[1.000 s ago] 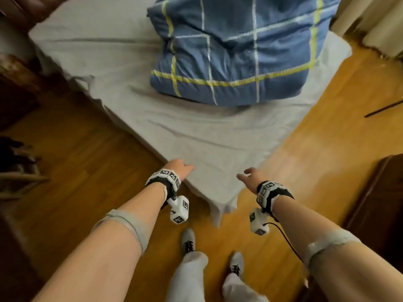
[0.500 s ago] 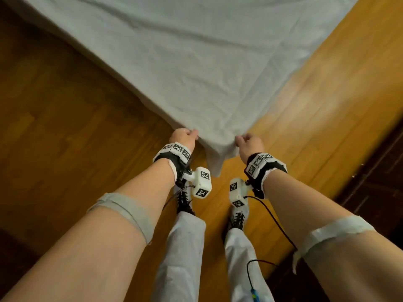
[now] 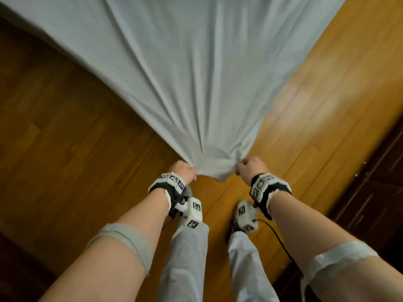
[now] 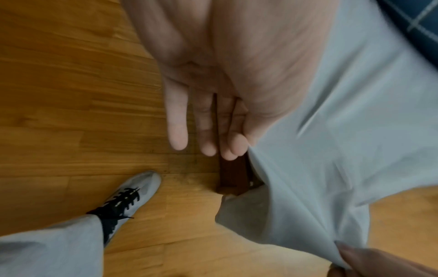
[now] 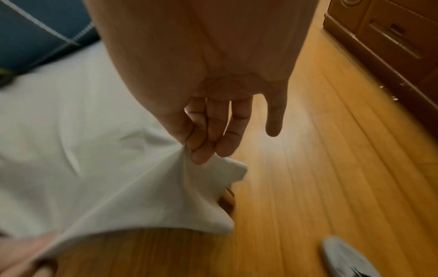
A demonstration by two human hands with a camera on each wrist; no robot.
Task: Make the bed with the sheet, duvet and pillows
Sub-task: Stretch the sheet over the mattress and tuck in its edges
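A pale grey sheet (image 3: 196, 83) runs from the bed down to me, drawn taut, with folds fanning out from its near corner. My left hand (image 3: 185, 173) pinches that corner on its left side and my right hand (image 3: 248, 168) pinches it on its right side, about a hand's width apart. In the left wrist view the sheet (image 4: 331, 131) is caught between thumb and forefinger while the other fingers (image 4: 177, 131) hang straight. The right wrist view shows the same pinch on the sheet (image 5: 94, 159), its corner tip hanging loose below. The blue checked duvet (image 5: 35, 37) lies farther up the bed.
Wooden floor (image 3: 65, 149) lies on both sides of the bed corner. A dark wooden cabinet (image 3: 375, 192) with drawers stands close on the right. A dark bed leg (image 4: 232, 174) shows under the sheet. My feet in grey shoes (image 4: 135, 195) stand just before the corner.
Both hands went from open above the corner to pinching the sheet, then pulled it toward me and apart, so it is now taut. The head view tipped down and the duvet left it.
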